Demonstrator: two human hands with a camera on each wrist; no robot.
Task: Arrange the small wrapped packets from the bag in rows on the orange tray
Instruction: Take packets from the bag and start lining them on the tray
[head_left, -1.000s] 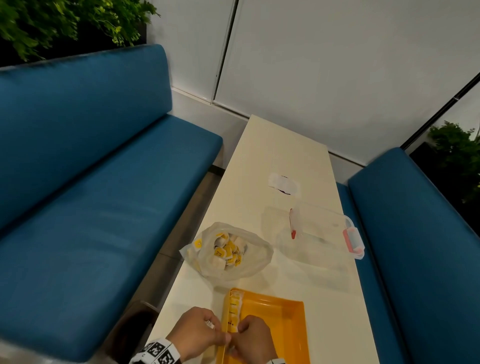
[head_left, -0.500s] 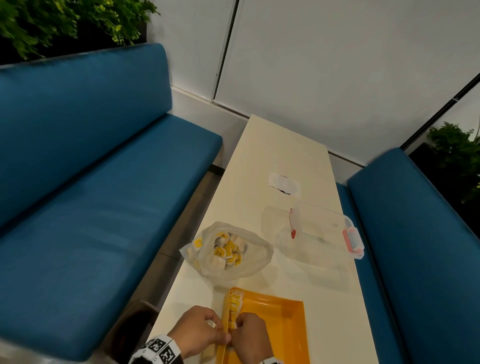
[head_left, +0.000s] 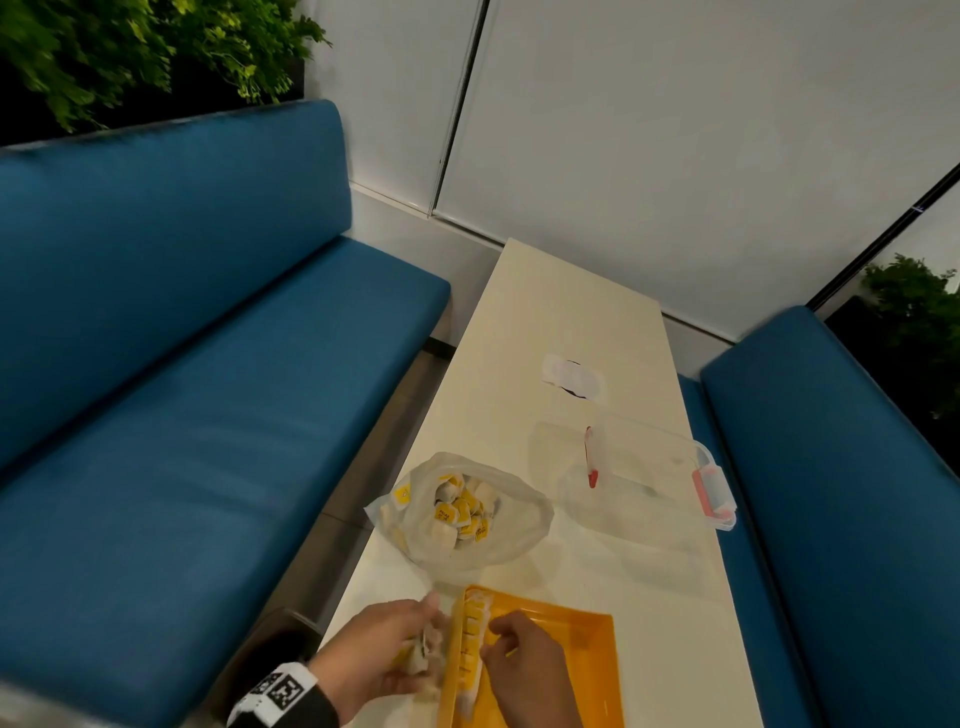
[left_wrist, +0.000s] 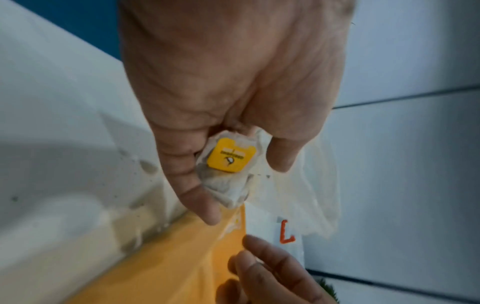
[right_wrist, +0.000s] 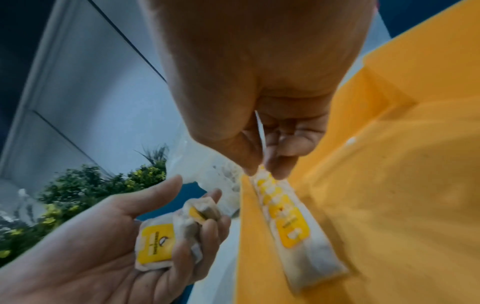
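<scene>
- Left hand (right_wrist: 145, 232) beside the tray's left rim, palm up, fingers curled round several small white wrapped packets with yellow labels (right_wrist: 155, 244).
- Right hand (head_left: 524, 670) over the shallow rectangular orange plastic tray (head_left: 571, 670); thumb and fingertips pinch the top packet (right_wrist: 263, 174) of one row of packets (head_left: 471, 644) along the left wall.
- Clear plastic bag (head_left: 511, 525) with more packets lies just beyond the tray on the cream table (head_left: 561, 312).

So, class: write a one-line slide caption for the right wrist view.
Right hand sets a packet onto the tray's row; left hand holds spares.
</scene>
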